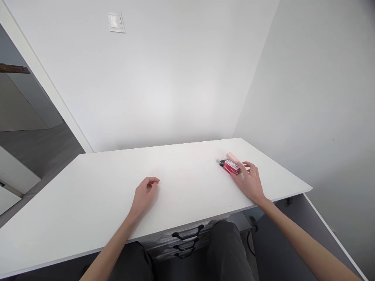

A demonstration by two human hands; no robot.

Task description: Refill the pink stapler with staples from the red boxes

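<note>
My right hand [250, 180] reaches across the white table [88, 195] to a small pile at the right: a red box [231, 167], a pink oblong thing [233, 158] behind it and a dark small item [220, 162] at its left. The fingers are spread and touch the red box from the right side without closing on it. My left hand [145, 194] rests on the tabletop near the middle, fingers loosely curled inward, with nothing in it.
Bare white walls meet in a corner behind the table, with a light switch [116, 22] high on the back wall. A drawer unit with black handles [187, 234] stands under the table by my knees. A doorway [26, 128] opens at the left.
</note>
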